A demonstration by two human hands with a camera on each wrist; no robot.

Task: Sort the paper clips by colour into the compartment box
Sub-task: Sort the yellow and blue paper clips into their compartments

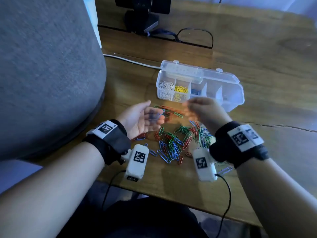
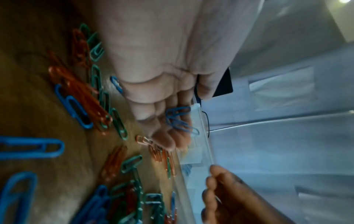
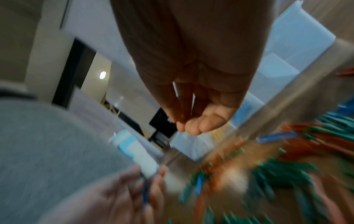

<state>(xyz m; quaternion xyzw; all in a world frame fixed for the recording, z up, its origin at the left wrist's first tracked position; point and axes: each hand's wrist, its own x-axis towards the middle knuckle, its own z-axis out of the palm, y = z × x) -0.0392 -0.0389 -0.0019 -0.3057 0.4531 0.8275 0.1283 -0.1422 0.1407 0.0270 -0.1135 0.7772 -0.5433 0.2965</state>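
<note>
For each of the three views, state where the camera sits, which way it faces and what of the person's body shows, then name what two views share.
Head: on the head, looking down at the table; both forearms, left hand, right hand.
Left wrist: looks along the left palm at blue clips lying on its fingers; right fingertips show.
Right wrist: looks along the right hand, fingers bunched; blurred.
Shared: all three show the compartment box and the loose clips.

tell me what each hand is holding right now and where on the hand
Left hand carries a few blue paper clips lying on its cupped fingers. Right hand: fingertips pinched together, nothing visible between them.
</note>
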